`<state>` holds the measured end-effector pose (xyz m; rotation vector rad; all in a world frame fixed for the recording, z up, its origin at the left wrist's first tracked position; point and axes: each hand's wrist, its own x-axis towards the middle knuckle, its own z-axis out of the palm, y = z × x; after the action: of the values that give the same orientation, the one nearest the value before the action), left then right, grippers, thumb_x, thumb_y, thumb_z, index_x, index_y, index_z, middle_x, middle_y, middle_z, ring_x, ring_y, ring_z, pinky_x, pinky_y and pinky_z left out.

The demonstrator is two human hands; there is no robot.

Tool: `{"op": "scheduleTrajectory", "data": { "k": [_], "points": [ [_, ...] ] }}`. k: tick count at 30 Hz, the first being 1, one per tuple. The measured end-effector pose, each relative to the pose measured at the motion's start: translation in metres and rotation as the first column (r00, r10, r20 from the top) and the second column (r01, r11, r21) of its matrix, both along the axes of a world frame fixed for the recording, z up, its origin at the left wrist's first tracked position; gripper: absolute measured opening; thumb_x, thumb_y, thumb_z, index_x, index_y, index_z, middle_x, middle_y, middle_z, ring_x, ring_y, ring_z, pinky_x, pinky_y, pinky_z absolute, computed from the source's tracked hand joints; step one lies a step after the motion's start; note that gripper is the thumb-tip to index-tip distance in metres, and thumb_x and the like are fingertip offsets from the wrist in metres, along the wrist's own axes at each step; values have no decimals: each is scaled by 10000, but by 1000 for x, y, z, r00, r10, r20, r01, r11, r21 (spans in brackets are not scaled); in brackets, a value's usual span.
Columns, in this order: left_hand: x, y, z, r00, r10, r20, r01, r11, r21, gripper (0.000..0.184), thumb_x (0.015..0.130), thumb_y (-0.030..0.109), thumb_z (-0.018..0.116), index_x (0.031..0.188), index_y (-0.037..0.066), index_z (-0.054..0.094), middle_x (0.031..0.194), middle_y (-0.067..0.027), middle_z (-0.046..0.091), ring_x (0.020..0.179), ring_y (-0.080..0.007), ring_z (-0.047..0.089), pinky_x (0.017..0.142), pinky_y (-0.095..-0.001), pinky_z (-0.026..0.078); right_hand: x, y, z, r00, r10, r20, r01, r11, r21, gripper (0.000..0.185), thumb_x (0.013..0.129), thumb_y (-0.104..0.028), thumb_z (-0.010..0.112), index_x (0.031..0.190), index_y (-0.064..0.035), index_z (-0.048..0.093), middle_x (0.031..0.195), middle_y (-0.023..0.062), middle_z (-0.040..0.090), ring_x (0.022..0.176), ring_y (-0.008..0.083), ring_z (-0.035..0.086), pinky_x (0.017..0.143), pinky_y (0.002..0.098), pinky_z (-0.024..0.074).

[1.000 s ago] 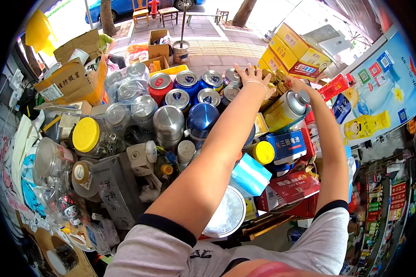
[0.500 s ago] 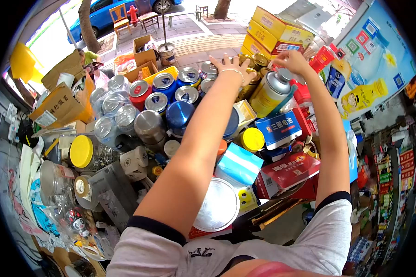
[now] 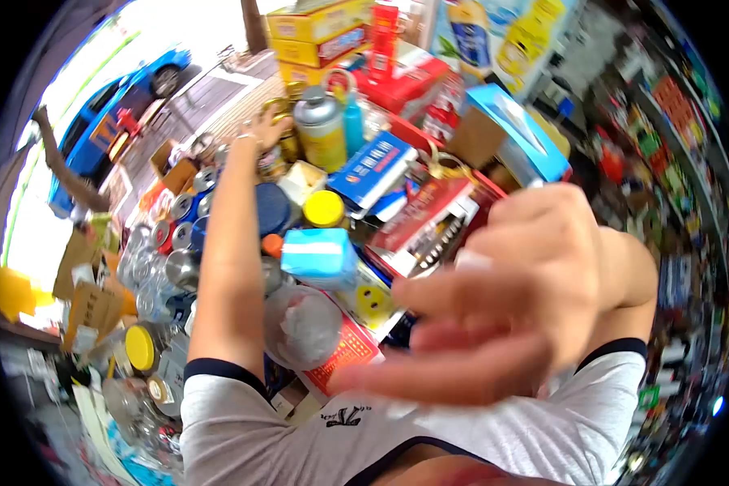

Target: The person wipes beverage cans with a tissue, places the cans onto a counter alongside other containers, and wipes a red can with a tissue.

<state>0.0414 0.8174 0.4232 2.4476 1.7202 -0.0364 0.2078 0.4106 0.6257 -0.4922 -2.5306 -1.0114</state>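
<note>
My left hand (image 3: pixel 263 130) reaches out to the far side of the pile, its fingers apart beside several gold cans (image 3: pixel 289 147). Whether it touches them is unclear. Just right of those cans stands a yellow spray can (image 3: pixel 322 144) with a grey cap, next to a small teal bottle (image 3: pixel 353 125). My right hand (image 3: pixel 502 300) is raised close to the camera, blurred by motion, with fingers partly bent; whether anything is in it cannot be made out. Behind it lie a dark red box (image 3: pixel 425 215) and a blue box (image 3: pixel 373 172).
A yellow-lidded jar (image 3: pixel 323 209), a light blue pack (image 3: pixel 317 257) and a clear round container (image 3: pixel 303 328) crowd the near middle. Drink cans and clear bottles (image 3: pixel 147 275) fill the left. Stacked yellow boxes (image 3: pixel 320 32) stand at the back, with packed shelves (image 3: pixel 680 121) at right.
The view has turned to the right. My right hand has come back from near the spray can to close before the camera. My left hand stays by the gold cans.
</note>
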Motion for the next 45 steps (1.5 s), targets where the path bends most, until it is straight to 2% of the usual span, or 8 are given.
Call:
{"op": "scheduleTrajectory", "data": {
  "k": [11,18,30,34,36,39,42,45],
  "points": [
    [-4,3,10,984,-176,28,174,981,81,737,829,610,277,1385,129,216,1398,-175,257,1322,-257,185,1068,-409,96,8,-187,-13,948,-302,-99,262,920,-291,407,640,-132,669,1014,-286,620,782,-18,605,465,69,384,402,225,263],
    [-27,32,19,785,33,618,245,901,-359,727,866,609,215,1339,69,329,1368,-115,328,1271,-239,269,1028,-345,224,21,-215,-12,935,-318,-155,229,878,-420,451,630,-138,663,1021,-359,617,796,-34,600,464,70,333,424,234,229],
    [-71,-71,120,652,-281,704,339,939,61,577,913,475,303,1271,37,412,1326,-125,396,1231,-255,359,1021,-379,261,19,-211,25,965,-261,-20,183,726,-663,320,675,-223,602,981,-306,645,640,-67,473,432,43,290,383,196,193],
    [-50,-184,147,659,-443,609,436,883,170,427,942,253,227,1220,7,437,1217,-153,459,1196,-265,365,1027,-370,247,38,-229,66,952,-142,271,302,584,-753,284,643,-295,645,917,-226,667,596,-59,439,456,59,340,416,193,275],
    [-45,-229,159,752,-654,88,570,711,411,407,937,237,237,1191,3,452,1209,-152,460,1200,-294,352,1035,-380,218,43,-249,74,870,-344,354,484,454,-748,355,580,-339,693,906,-200,670,618,-39,466,497,88,394,488,213,366],
    [-21,-300,146,776,-631,12,518,649,557,356,924,229,331,1181,26,472,1270,-157,415,1239,-303,304,1039,-407,198,67,-302,34,595,-794,121,715,454,-532,430,559,-348,720,898,-91,656,647,27,516,591,170,481,561,300,434],
    [21,-377,143,674,-700,-236,590,318,742,384,878,277,458,1169,32,508,1228,-155,486,1161,-271,435,976,-403,322,123,-288,20,884,-467,29,402,728,-555,343,633,-248,686,930,-87,622,723,62,561,599,178,496,581,295,440],
    [53,-471,112,491,-808,326,604,585,541,365,856,255,515,1161,55,511,1222,-94,500,1159,-268,438,990,-378,308,171,-278,-77,850,-217,-481,53,942,-331,441,715,-59,623,1137,-132,515,990,139,598,653,185,512,686,284,445]
  ]
}}
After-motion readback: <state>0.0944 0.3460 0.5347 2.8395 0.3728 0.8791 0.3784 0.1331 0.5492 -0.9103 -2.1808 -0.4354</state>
